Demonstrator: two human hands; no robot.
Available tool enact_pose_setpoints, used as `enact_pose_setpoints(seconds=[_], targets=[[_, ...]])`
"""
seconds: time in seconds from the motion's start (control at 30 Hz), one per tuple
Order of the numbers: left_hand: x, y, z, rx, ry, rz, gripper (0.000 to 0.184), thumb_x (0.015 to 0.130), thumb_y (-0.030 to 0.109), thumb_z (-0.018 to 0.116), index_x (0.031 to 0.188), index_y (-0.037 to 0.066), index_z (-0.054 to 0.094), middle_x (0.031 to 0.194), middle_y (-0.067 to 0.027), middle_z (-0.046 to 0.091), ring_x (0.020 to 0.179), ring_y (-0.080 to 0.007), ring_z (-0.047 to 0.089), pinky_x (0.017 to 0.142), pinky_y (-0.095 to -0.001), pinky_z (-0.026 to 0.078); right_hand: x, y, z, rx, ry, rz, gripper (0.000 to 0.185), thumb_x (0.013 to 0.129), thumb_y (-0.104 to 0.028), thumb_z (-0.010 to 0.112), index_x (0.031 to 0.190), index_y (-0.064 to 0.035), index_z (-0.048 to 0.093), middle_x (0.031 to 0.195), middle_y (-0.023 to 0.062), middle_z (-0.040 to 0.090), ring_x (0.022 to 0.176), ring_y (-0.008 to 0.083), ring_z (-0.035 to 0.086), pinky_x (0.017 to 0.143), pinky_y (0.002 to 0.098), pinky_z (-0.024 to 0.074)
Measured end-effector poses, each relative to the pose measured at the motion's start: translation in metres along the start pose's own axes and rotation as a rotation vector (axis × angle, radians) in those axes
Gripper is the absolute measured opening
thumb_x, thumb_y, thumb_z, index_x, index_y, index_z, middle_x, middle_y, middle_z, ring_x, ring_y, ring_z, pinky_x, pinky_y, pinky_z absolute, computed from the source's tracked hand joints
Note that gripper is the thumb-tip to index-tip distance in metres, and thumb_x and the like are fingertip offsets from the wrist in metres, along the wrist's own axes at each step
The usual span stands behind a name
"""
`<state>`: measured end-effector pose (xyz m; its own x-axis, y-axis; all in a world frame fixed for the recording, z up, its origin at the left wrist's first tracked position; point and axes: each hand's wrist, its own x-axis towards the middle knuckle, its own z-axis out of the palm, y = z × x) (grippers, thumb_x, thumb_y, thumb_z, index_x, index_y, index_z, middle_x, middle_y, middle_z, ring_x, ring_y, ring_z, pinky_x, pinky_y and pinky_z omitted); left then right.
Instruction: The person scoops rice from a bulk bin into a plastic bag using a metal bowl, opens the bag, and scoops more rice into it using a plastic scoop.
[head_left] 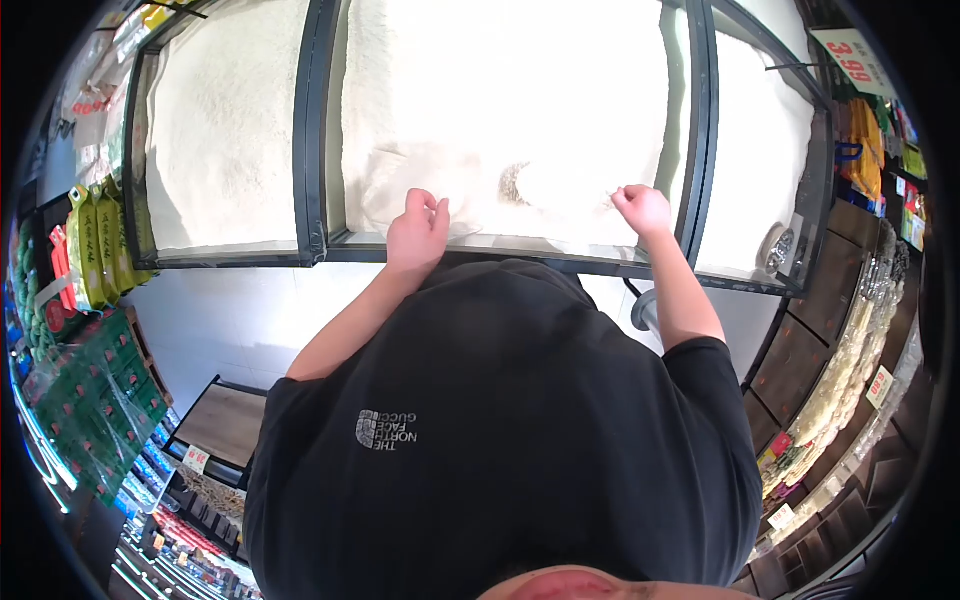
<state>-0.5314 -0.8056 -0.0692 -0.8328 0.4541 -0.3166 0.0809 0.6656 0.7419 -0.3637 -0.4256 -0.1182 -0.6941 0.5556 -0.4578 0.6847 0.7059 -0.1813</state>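
A dark-framed bin (pixel 316 130) in front of me holds a bright white, powdery or grainy mass (pixel 500 80). Near its front edge lies a pale, wrinkled sheet or bag (pixel 390 170), with my left hand (pixel 420 228) over its lower part, fingers curled in. Further right, my right hand (pixel 643 210) pinches something small and pale that I cannot make out, just above the white mass. Between the hands is a small brownish, speckled patch (pixel 514 185). What my left fingers hold, if anything, is hidden.
Side bins of white goods flank the middle one, the left (pixel 225 130) and the right (pixel 750 150). A round metal object (pixel 777 247) sits in the right bin's corner. Green-yellow packages (pixel 95 245) stand at far left; a price sign (pixel 853 60) hangs upper right.
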Motion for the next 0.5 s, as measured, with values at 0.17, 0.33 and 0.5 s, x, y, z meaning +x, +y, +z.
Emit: enact_pose_setpoints(seconds=[0.17, 0.33, 0.5], targets=[[0.004, -0.008, 0.004, -0.078, -0.036, 0.063, 0.024, 0.101, 0.025, 0.061, 0.102, 0.007, 0.045, 0.059, -0.0119, 0.060, 0.055, -0.0368, 0.062, 0.053, -0.0480, 0.045, -0.006, -0.062, -0.052, -0.119, 0.091, -0.126, 0.039, 0.090, -0.043, 0.058, 0.080, -0.0096, 0.076, 0.084, 0.0130, 0.073, 0.081, 0.0323, 0.071, 0.075, 0.0431, 0.0572], [0.004, -0.017, 0.007, -0.100, 0.003, 0.159, 0.022, 0.102, 0.026, 0.059, 0.102, 0.008, 0.046, 0.060, -0.0132, 0.061, 0.057, -0.0395, 0.062, 0.054, -0.0505, 0.046, -0.025, -0.185, -0.057, -0.334, 0.078, -0.315, 0.045, 0.094, -0.044, 0.051, 0.076, -0.0105, 0.076, 0.082, 0.0085, 0.073, 0.078, 0.0278, 0.071, 0.072, 0.0420, 0.0583], [-0.001, -0.023, -0.001, -0.083, -0.026, 0.218, 0.022, 0.102, 0.025, 0.060, 0.101, 0.008, 0.046, 0.060, -0.0121, 0.057, 0.056, -0.0360, 0.060, 0.053, -0.0466, 0.043, -0.040, -0.256, -0.047, -0.473, 0.005, -0.357, 0.046, 0.096, -0.043, 0.048, 0.082, -0.0100, 0.078, 0.091, 0.0092, 0.074, 0.087, 0.0247, 0.072, 0.072, 0.0410, 0.0598]])
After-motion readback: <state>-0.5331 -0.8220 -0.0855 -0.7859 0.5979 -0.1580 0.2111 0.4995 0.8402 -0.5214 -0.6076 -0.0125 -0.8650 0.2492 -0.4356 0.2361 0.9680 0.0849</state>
